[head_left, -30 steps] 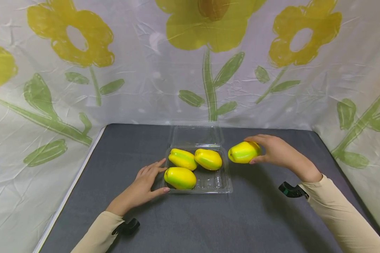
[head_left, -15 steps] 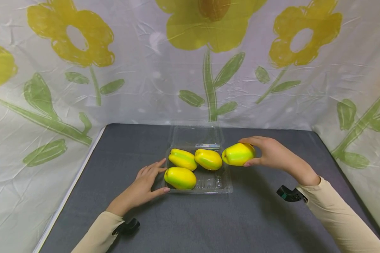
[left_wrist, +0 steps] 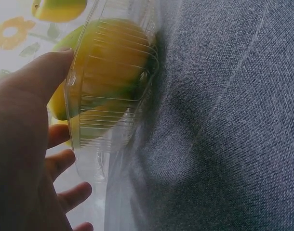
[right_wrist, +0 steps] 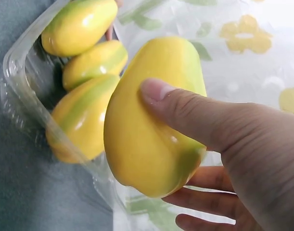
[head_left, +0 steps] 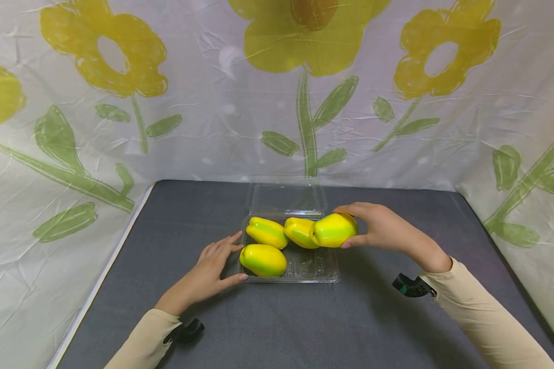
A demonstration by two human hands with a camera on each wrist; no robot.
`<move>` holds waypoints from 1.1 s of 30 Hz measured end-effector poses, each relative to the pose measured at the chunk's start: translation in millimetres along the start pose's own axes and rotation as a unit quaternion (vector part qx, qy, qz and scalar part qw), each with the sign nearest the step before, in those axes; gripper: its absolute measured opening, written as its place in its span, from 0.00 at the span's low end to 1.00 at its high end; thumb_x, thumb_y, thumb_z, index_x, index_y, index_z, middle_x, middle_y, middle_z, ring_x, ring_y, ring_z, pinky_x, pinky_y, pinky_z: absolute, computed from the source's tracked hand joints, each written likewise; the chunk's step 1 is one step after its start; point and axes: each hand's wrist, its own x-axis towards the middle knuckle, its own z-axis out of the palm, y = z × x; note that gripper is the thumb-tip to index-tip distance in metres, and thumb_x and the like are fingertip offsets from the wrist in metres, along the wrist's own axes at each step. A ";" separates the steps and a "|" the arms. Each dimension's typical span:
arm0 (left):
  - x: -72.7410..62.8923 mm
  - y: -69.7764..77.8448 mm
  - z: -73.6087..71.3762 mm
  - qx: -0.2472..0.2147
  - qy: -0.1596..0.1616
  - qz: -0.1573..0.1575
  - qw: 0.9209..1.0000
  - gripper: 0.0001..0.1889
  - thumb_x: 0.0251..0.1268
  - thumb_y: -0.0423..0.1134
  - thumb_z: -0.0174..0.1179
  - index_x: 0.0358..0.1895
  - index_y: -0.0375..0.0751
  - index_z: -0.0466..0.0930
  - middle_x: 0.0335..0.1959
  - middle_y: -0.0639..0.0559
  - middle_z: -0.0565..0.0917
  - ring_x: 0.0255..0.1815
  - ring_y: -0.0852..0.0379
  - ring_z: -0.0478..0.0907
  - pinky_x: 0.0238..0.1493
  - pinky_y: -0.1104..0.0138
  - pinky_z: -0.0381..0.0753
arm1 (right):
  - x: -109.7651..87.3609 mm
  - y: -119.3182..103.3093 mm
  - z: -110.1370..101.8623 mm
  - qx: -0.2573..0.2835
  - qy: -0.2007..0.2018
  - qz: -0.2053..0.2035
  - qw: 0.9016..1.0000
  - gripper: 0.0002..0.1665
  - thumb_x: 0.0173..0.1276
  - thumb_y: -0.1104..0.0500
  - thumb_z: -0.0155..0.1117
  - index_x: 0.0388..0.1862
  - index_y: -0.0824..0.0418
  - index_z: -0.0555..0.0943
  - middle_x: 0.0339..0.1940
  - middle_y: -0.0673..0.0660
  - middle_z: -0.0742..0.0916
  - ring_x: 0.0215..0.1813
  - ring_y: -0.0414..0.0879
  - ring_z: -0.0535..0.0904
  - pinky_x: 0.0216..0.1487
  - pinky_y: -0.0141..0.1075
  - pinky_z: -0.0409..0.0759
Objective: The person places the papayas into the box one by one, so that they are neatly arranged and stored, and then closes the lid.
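Yellow-green fruit (head_left: 334, 230) sits pinched between our right hand's (head_left: 390, 231) thumb and fingers, over the clear tray (head_left: 304, 280) just left of that hand. Looks like we're on the loading step, left hand (head_left: 212, 266) spread against the tray; next likely calls for lowering into the gap nearer us, then letting go.

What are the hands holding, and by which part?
The right hand grips a yellow fruit by opposite sides of its body; the left hand only touches the edge of the clear container.
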 end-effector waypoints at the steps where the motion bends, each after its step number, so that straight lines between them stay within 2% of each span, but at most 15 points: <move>1: -0.1 -0.1 0.0 0.000 -0.001 0.000 1.000 0.47 0.62 0.65 0.61 0.79 0.50 0.52 0.80 0.56 0.56 0.81 0.43 0.53 0.76 0.37 0.47 | 0.9 -1.5 0.5 0.006 -0.001 -0.001 1.000 0.46 0.48 0.45 0.82 0.67 0.53 0.76 0.63 0.52 0.84 0.64 0.52 0.79 0.62 0.51 0.79; 6: -0.2 -0.7 0.6 -0.004 -0.001 -0.001 1.000 0.46 0.63 0.65 0.61 0.78 0.50 0.54 0.81 0.57 0.55 0.81 0.43 0.53 0.76 0.37 0.47 | 6.3 -6.3 8.0 0.033 -0.015 -0.001 0.999 0.46 0.48 0.45 0.82 0.67 0.52 0.76 0.63 0.51 0.83 0.65 0.52 0.79 0.63 0.51 0.79; 12: -0.7 -2.0 2.1 -0.007 0.001 0.000 1.000 0.47 0.62 0.70 0.57 0.79 0.51 0.53 0.80 0.57 0.56 0.81 0.44 0.54 0.76 0.38 0.47 | 11.7 -9.1 20.8 0.036 -0.034 -0.009 0.999 0.46 0.49 0.43 0.81 0.68 0.50 0.76 0.63 0.50 0.83 0.64 0.51 0.79 0.63 0.50 0.79; 18: -0.6 -2.8 2.2 -0.014 0.001 0.001 1.000 0.49 0.62 0.70 0.57 0.80 0.53 0.48 0.79 0.57 0.59 0.81 0.45 0.53 0.76 0.38 0.47 | 15.6 -11.7 31.0 0.034 -0.038 -0.023 0.998 0.46 0.50 0.44 0.80 0.68 0.52 0.75 0.64 0.52 0.83 0.64 0.52 0.80 0.63 0.52 0.79; 33: -1.2 -3.5 3.0 -0.015 0.005 0.011 1.000 0.45 0.63 0.69 0.56 0.78 0.50 0.55 0.81 0.58 0.53 0.81 0.46 0.53 0.76 0.38 0.47 | 19.7 -19.6 45.7 0.032 -0.036 -0.030 0.998 0.46 0.51 0.42 0.79 0.68 0.55 0.76 0.64 0.53 0.83 0.64 0.53 0.80 0.64 0.51 0.78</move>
